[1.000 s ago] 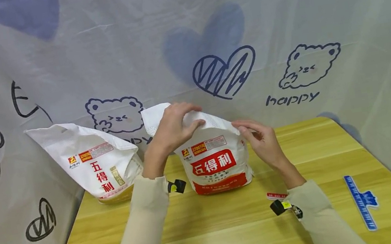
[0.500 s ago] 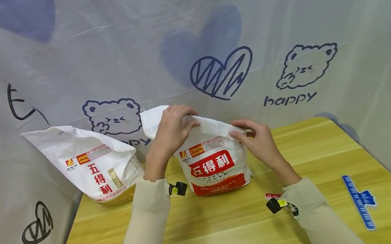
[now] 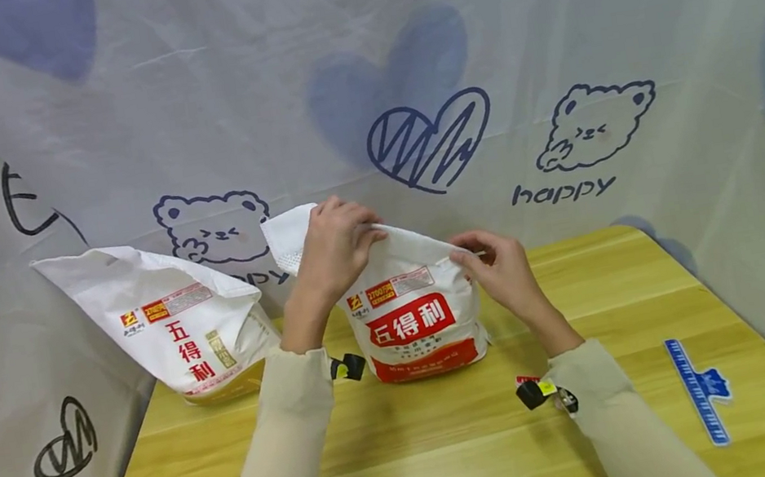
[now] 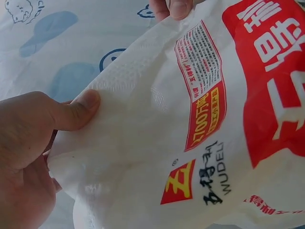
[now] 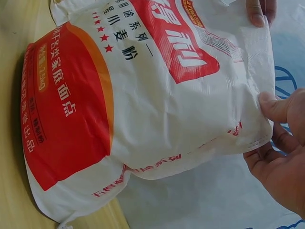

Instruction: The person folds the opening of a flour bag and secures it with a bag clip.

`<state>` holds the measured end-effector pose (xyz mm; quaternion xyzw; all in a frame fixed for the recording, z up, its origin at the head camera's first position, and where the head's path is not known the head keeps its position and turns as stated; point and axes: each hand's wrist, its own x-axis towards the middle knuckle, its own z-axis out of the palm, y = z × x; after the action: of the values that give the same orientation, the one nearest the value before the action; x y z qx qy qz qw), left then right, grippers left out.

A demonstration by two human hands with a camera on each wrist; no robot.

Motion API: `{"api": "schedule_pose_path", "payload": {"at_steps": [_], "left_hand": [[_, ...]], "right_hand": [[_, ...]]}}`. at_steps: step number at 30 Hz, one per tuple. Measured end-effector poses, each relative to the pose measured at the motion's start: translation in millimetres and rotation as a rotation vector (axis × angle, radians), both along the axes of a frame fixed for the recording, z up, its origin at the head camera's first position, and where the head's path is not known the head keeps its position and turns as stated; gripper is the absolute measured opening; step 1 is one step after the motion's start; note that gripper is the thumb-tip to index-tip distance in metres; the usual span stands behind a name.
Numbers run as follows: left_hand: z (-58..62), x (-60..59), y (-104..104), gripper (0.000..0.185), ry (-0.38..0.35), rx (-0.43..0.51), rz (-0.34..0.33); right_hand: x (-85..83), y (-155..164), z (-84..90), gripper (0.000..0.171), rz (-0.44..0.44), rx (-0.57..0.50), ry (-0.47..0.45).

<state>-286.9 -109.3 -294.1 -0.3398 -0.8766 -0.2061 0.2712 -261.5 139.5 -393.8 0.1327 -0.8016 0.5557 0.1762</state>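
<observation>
A white flour bag (image 3: 413, 320) with a red label stands upright on the wooden table, its top edge flattened and slanting down to the right. My left hand (image 3: 339, 245) pinches that edge left of the middle, thumb in front and fingers behind, as the left wrist view shows on the bag's white top (image 4: 124, 109). At the right corner of the same edge, my right hand (image 3: 498, 266) pinches the bag between thumb and fingers. In the right wrist view the right thumb lies on the front of the bag (image 5: 157, 114). The left fingers behind it are mostly hidden.
A second flour bag (image 3: 180, 326) leans at the left, its tall top tilted left. A blue clip (image 3: 702, 393) lies on the table (image 3: 416, 464) at the right. A red clip (image 3: 526, 379) is mostly hidden by the right wrist camera. A printed curtain (image 3: 339, 47) hangs behind.
The right thumb has come onto the front of the bag's corner. The top edge is pulled straighter between the hands. The view has shifted slightly.
</observation>
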Motion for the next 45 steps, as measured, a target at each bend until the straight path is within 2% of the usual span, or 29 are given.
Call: {"api": "schedule_pose_path", "payload": {"at_steps": [12,18,25,36,45], "left_hand": [[-3.3,-0.3,-8.8,0.012,-0.1,0.058,-0.061],[-7.8,-2.6,-7.6,0.011,-0.089,0.123,-0.067],[-11.1,-4.2,-4.9,0.01,-0.075,0.156,-0.067],[-12.9,-3.1,-2.7,0.01,-0.094,0.145,-0.066],[-14.0,-2.5,-2.1,0.01,-0.1,0.149,-0.076]], "right_hand": [[-3.2,-2.3,5.6,0.021,0.002,0.022,0.002],[-2.6,1.8,8.6,0.023,0.024,0.038,-0.015],[1.5,9.1,11.5,0.025,0.069,0.071,-0.011],[14.7,20.5,11.1,0.027,0.073,0.109,0.031],[28.8,33.5,3.4,0.032,0.036,0.124,0.018]]}}
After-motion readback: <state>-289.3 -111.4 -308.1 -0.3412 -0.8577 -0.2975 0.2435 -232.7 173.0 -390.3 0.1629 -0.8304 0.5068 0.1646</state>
